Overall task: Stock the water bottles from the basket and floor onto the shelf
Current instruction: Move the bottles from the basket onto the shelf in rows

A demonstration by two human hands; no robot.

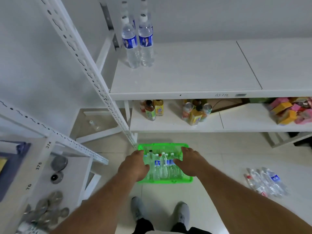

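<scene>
A green plastic basket (166, 146) stands on the floor below me with several clear water bottles (162, 166) lying in it. My left hand (135, 166) reaches down over the basket's left side, fingers relaxed and empty. My right hand (189, 162) hovers over the right side, fingers spread, thumb close to a blue-labelled bottle. Several tall blue-labelled bottles (137, 41) stand upright at the back left of the white upper shelf (194, 76). A loose pile of bottles (265, 181) lies on the floor to the right.
The lower shelf (236, 124) holds juice bottles (152, 108), cans (196, 111) and coloured boxes (290, 112). A slanted white shelf post (94, 76) runs down to the basket's left corner. A side rack at left holds metal lids (57, 168). My shoes (160, 211) stand behind the basket.
</scene>
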